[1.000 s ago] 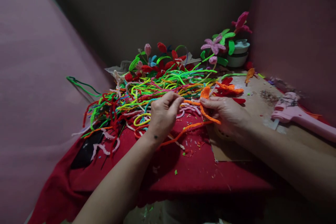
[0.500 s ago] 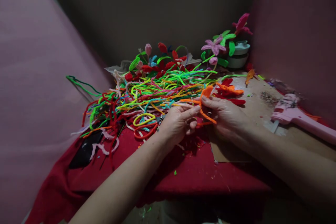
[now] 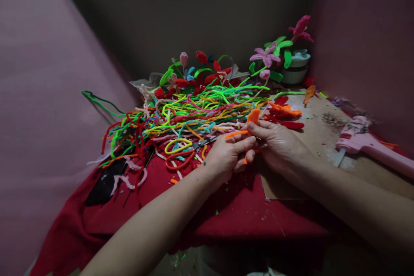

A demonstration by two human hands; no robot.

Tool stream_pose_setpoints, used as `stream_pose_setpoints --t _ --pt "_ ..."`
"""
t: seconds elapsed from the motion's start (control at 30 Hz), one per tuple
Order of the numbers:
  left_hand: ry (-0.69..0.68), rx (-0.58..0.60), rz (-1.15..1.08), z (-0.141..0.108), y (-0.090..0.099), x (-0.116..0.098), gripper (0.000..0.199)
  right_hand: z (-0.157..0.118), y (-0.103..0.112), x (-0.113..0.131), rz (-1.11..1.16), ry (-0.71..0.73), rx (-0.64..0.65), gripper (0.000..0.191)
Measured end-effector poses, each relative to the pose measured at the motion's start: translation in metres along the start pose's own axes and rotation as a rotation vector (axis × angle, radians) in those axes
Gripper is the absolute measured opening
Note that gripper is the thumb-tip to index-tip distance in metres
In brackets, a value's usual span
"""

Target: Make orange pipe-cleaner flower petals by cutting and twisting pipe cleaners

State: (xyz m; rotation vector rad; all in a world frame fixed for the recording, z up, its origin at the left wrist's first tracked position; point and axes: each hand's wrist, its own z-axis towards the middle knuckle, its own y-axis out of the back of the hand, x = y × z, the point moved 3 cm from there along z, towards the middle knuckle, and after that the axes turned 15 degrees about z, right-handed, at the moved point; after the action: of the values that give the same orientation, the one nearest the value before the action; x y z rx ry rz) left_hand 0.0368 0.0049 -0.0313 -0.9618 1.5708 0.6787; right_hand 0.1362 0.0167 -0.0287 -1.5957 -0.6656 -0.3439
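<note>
My left hand and my right hand meet over the near side of the table, both closed on one orange pipe cleaner. Its upper part is bent into a flat petal shape above my right thumb. One strand pokes out leftward over my left fingers, and an end hangs below them. Part of it is hidden inside my fingers. Beside my left wrist lie scissors with a yellow and a red handle loop. Behind my right hand rest orange pipe-cleaner petals and red ones.
A heap of coloured pipe cleaners covers the table's middle. Finished flowers lie behind it; others stand by a pale pot. A pink glue gun lies on the cardboard at right. A black flat object lies left.
Both hands have come closer together, the left moving right and slightly down. The orange pipe cleaner has turned, its loop now upright. More of the scissors shows.
</note>
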Motion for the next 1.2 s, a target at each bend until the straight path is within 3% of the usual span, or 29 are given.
stream_pose_setpoints --t 0.13,0.23,0.37,0.43,0.57,0.87,0.93,1.03,1.2 --pt "-0.022 -0.053 0.148 -0.004 -0.008 -0.004 0.028 0.003 0.003 0.002 0.054 0.005 -0.041 0.014" --pt "0.021 -0.006 0.176 -0.006 -0.012 -0.004 0.03 0.003 0.006 0.001 0.032 0.028 -0.054 0.016" --pt "0.081 0.027 0.409 -0.007 -0.001 -0.008 0.028 0.002 0.004 0.006 -0.018 0.08 -0.042 0.02" --pt "0.006 -0.068 0.543 -0.005 0.008 -0.013 0.023 0.002 0.003 0.009 -0.046 0.101 -0.05 0.019" --pt "-0.242 -0.337 0.574 -0.005 0.021 -0.027 0.022 0.003 0.005 0.01 -0.094 0.088 0.023 0.02" --pt "-0.463 -0.522 1.01 -0.019 0.029 -0.045 0.028 -0.001 0.005 -0.001 -0.208 0.028 0.077 0.017" --pt "-0.405 -0.495 0.969 -0.02 0.031 -0.046 0.032 -0.002 0.002 0.0 -0.228 0.038 0.078 0.017" --pt "-0.267 -0.44 0.733 -0.017 0.035 -0.043 0.036 -0.002 0.003 0.0 -0.22 0.032 0.062 0.019" --pt "-0.255 -0.455 0.266 -0.01 0.043 -0.039 0.036 0.002 0.007 0.001 -0.113 0.011 0.036 0.017"
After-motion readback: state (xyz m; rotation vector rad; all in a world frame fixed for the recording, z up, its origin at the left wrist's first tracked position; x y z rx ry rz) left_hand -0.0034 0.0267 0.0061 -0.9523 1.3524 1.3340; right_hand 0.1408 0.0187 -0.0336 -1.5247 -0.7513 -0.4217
